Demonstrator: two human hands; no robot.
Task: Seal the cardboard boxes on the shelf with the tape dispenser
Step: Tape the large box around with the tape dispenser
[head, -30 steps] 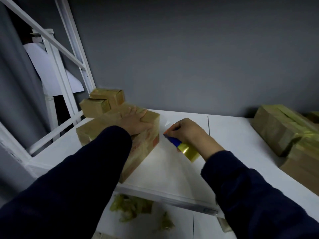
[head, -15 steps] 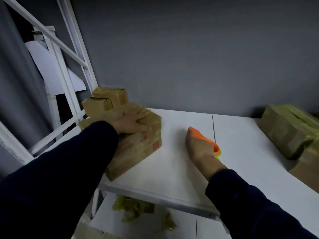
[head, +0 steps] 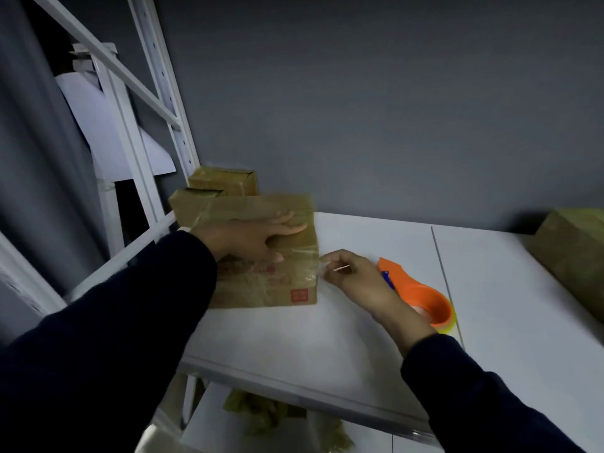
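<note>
A brown cardboard box (head: pixel 261 282) with clear tape across it stands at the left of the white shelf (head: pixel 327 341). My left hand (head: pixel 248 237) lies on its top with the fingers straight and the thumb down on the front face. My right hand (head: pixel 356 276) is at the box's right front corner and pinches a loose end of clear tape (head: pixel 322 266) there. The orange tape dispenser (head: pixel 425 299) lies on the shelf just right of that hand, and no hand holds it.
Two smaller cardboard boxes (head: pixel 225 181) stand behind the big one, against the white shelf upright (head: pixel 163 93). Another taped box (head: pixel 572 250) sits at the right edge. Crumpled tape scraps (head: pixel 261 410) lie on the lower shelf. A grey wall closes the back.
My right hand has let go of the dispenser, which now lies on the shelf, and moved left to the box corner to pinch the tape. The box has turned square to the shelf.
</note>
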